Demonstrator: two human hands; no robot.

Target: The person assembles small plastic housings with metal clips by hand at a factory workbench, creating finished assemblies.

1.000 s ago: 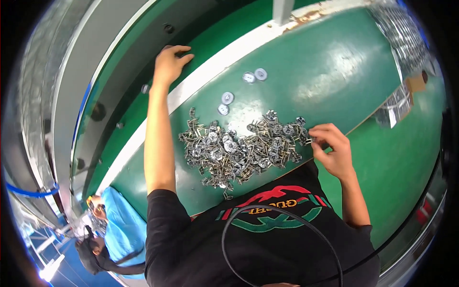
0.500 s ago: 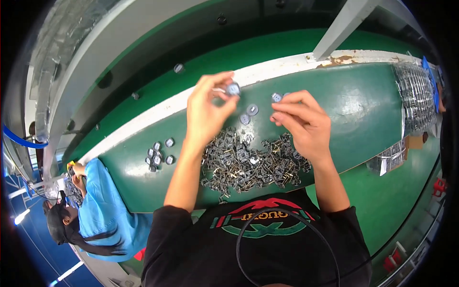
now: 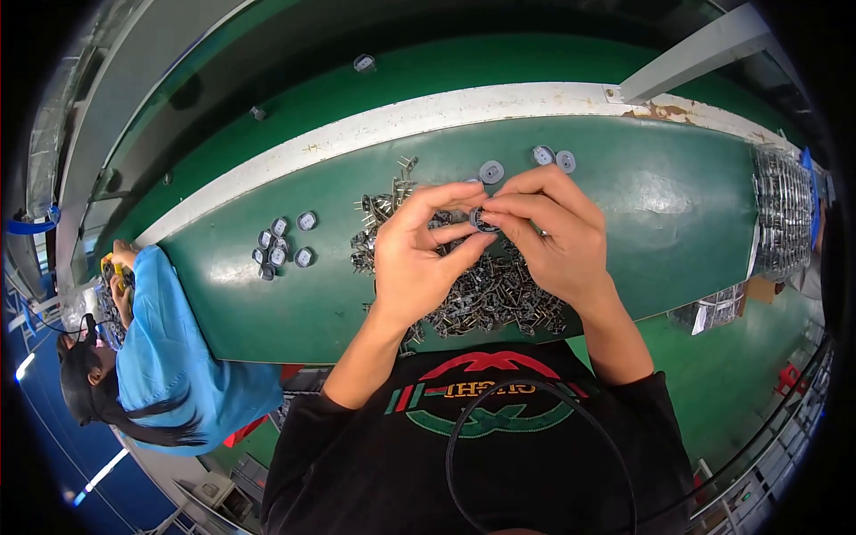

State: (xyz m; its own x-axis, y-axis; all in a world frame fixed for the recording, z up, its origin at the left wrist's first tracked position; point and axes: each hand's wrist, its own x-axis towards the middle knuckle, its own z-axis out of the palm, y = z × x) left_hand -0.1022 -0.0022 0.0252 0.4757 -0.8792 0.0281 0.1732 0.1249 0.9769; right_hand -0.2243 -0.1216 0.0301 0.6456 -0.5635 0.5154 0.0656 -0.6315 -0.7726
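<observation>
Above the middle of the green table, my hands meet at a small round grey plastic part (image 3: 482,220). My left hand (image 3: 417,248) grips its rim between thumb and fingers, with the open side tilted toward me. My right hand (image 3: 557,234) is pinched closed, its fingertips at that open side; they hide whatever they may hold. Under both hands spreads a heap of small black parts with brass pins (image 3: 499,299). Just beyond my fingers lies a round grey part (image 3: 491,172), and two more grey discs (image 3: 555,159) lie farther right.
Several round grey parts (image 3: 278,241) sit in a cluster at the left. A white ledge (image 3: 357,134) edges the far side, with a metal post (image 3: 695,53) at right. Stacked clear trays (image 3: 783,201) stand at the right end. A co-worker in blue (image 3: 178,348) works at far left.
My hands were apart and have come together. The round part in my left hand has moved right and nearer, to my right fingertips. The view has shifted a little.
</observation>
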